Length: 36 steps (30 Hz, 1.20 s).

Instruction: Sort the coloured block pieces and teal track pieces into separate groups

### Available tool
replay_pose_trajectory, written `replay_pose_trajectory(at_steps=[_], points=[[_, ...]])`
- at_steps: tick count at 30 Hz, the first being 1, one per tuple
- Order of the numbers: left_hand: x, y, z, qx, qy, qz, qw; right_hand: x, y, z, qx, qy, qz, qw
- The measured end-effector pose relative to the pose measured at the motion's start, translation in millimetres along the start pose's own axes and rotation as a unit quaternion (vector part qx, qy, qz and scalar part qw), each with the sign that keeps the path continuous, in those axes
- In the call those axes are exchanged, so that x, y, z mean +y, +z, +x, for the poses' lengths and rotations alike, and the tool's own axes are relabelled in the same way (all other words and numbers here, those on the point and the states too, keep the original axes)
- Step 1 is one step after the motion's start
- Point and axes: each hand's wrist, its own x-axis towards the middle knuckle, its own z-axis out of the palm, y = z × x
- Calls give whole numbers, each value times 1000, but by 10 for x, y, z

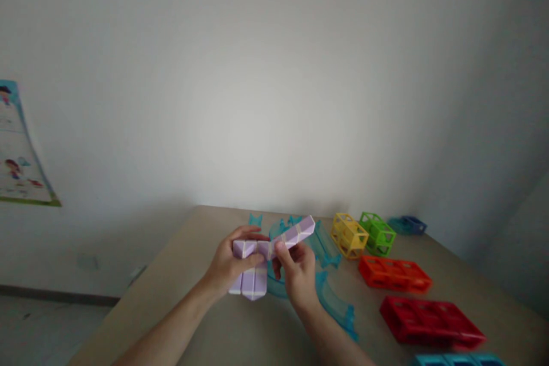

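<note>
- Left hand (pixel 229 263) and right hand (pixel 300 277): fingers clamped on a lilac segmented toy (pixel 254 281), above the tan surface (pixel 184 257).
- Toy: pale-edged, folded block at left, straight arm slanting up right.
- Surface: translucent blue tracks (pixel 337 304), red frame (pixel 433 323).
- Behind: wall (pixel 274 97), poster (pixel 21 154) leftward.

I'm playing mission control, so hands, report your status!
Left hand, right hand: both gripping. Jointed, plastic-looking lilac block toy: bent. Curved translucent blue plastic tracks nearby; nothing visibly blocking.
</note>
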Motion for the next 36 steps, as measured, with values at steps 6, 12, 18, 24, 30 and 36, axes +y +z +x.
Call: replay_pose_trajectory(at_steps=[6, 12, 18, 24, 30, 36], points=[[31, 32, -49, 27, 79, 119, 989, -4, 19, 28, -17, 59, 6, 998], [71, 63, -92, 14, 82, 58, 995, 34, 55, 29, 13, 143, -3, 990], [41, 43, -40, 34, 24, -3, 999, -28, 41, 57, 38, 58, 114, 991], [-56, -9, -9, 7, -120, -166, 979, -45, 0, 90, 78, -91, 60, 991], [-40, -17, 32, 12, -213, -243, 946, 13, 16, 89, 32, -69, 121, 990], [-24, -37, 68, 13, -291, -322, 901, 31, 19, 91, -8, 6, 86, 996]])
